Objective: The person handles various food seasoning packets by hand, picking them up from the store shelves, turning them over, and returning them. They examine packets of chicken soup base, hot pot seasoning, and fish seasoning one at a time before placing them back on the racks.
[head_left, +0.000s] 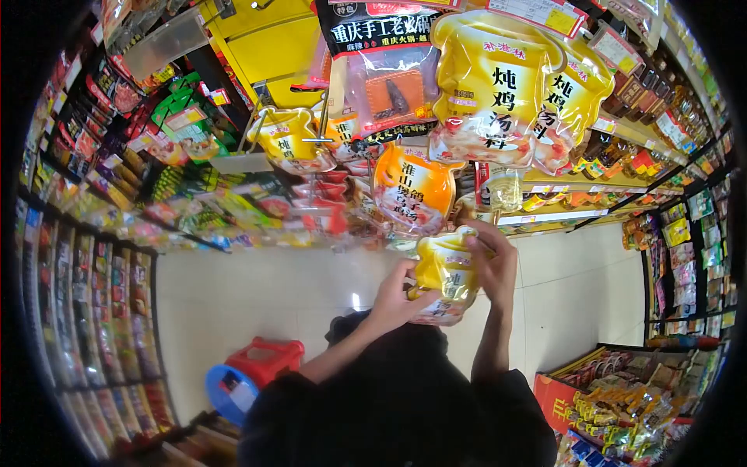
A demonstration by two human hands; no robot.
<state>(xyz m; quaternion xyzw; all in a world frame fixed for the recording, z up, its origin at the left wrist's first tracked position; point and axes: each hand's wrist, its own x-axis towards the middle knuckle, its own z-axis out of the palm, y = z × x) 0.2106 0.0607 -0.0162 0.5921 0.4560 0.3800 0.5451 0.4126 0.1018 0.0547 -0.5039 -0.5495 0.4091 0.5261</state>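
Observation:
Between my two hands, in front of my body, is a yellow pouch of stewed chicken soup mix [443, 268]. My left hand [394, 298] grips its left side, thumb laid across the front. At the upper right edge my right hand [492, 263] holds it, its fingers partly hidden. Just above hangs an orange soup pouch [414, 191]. Larger yellow soup pouches [490, 89] of the same look hang higher, and a smaller yellow pouch [292, 142] is on a metal hook to the left.
A red stool [268, 358] and a blue round container [232, 391] stand on the tiled floor at lower left. Packed shelves [93, 327] line the left. A red display bin [554, 401] of packets is at lower right. Bottles [642, 93] fill the upper right shelf.

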